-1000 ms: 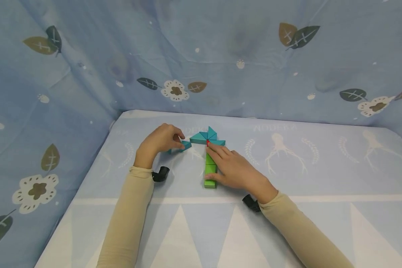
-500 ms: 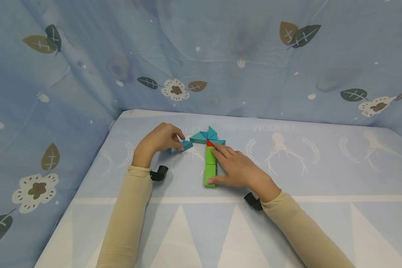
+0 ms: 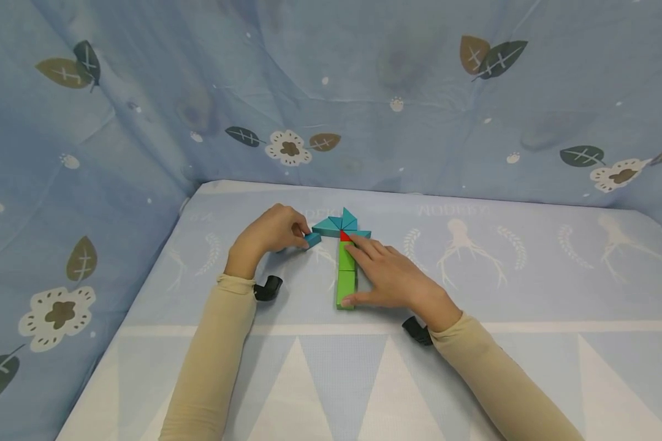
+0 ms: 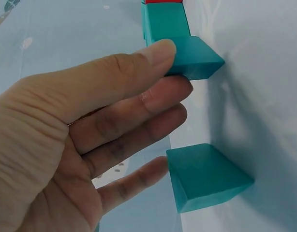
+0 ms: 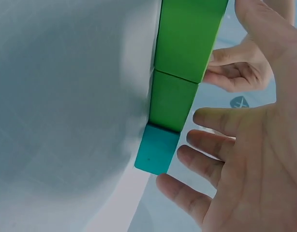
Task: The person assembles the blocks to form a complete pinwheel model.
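Note:
My left hand [image 3: 276, 229] pinches a teal triangular block [image 4: 197, 55] between thumb and index finger, close to the left of the block pattern. Below it in the left wrist view stands another teal block [image 4: 206, 176], touching or just beside the little finger. Teal wedges [image 3: 327, 228] fan around a small red triangle [image 3: 344, 236]. Toward me from the red piece run two green blocks [image 3: 346, 288], end to end. My right hand [image 3: 394, 278] lies along their right side, fingers extended, its thumb on the nearer one. A teal block [image 5: 157, 150] adjoins the green row in the right wrist view.
A patterned pale-blue cloth [image 3: 502, 373] covers the table. Behind and to the left hangs a blue leaf-and-flower curtain [image 3: 331, 73]. Black wrist devices, one by the left sleeve [image 3: 268, 288] and one by the right [image 3: 416, 331], sit just above the cloth.
My left hand has moved slightly right, bringing the pinched teal block nearer the pattern. My right hand has shifted a little right since a second ago, uncovering the red triangle and more green.

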A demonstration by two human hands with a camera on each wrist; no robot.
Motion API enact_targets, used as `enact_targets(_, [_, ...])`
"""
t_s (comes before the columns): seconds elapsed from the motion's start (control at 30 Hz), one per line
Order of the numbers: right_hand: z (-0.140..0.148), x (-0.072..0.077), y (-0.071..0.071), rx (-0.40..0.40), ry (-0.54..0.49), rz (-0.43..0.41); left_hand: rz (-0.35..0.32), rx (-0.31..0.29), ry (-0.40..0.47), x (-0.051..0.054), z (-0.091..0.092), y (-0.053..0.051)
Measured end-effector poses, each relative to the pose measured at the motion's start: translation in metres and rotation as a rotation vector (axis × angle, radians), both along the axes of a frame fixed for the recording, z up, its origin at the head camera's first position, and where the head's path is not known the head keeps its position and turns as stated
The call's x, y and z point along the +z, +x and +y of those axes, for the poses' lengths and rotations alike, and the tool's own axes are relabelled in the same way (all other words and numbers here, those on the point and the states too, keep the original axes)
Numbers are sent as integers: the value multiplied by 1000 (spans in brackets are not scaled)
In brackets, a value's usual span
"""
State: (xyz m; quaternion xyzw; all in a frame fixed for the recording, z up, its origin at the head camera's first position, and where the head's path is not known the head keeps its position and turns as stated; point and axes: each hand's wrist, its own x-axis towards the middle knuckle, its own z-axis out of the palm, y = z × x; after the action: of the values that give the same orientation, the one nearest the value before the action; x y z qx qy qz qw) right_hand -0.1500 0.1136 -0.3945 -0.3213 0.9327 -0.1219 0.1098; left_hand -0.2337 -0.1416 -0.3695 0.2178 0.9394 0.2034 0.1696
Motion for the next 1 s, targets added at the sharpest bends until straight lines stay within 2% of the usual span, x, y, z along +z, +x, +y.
enact_targets(0.23, [1,-1,1,15,-18,29,36,-40,-3,-1,7,1])
enact_targets(0.4, [1,-3,0,25,-34,46,60,-37,-20,-1,11,3])
enact_targets(0.67, [1,-4,-1,22,-20,38,124,-62,6,-5,18,4])
enact_targets(1.0, [0,-7,-2,20,-9,43,150,-65,1,-2,23,6])
